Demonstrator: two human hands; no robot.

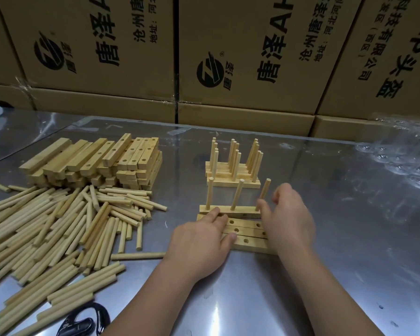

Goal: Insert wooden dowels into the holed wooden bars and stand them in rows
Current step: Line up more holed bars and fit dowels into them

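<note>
A wooden bar (238, 210) with three upright dowels stands in front of a row of finished bars (233, 173) with dowels. Just before it lie three empty holed bars (246, 232) side by side. My left hand (199, 241) rests with straight fingers on the left ends of these bars, fingertips touching the doweled bar. My right hand (289, 214) hovers at the right end, blurred, fingers loosely spread near the rightmost dowel (264, 192); it holds nothing that I can see.
A stack of holed bars (95, 161) sits at the back left, with a big heap of loose dowels (58, 226) before it. Cardboard boxes (228, 57) wall off the back. Clear plastic (403, 151) lies at right, a black object (83, 321) near the front edge.
</note>
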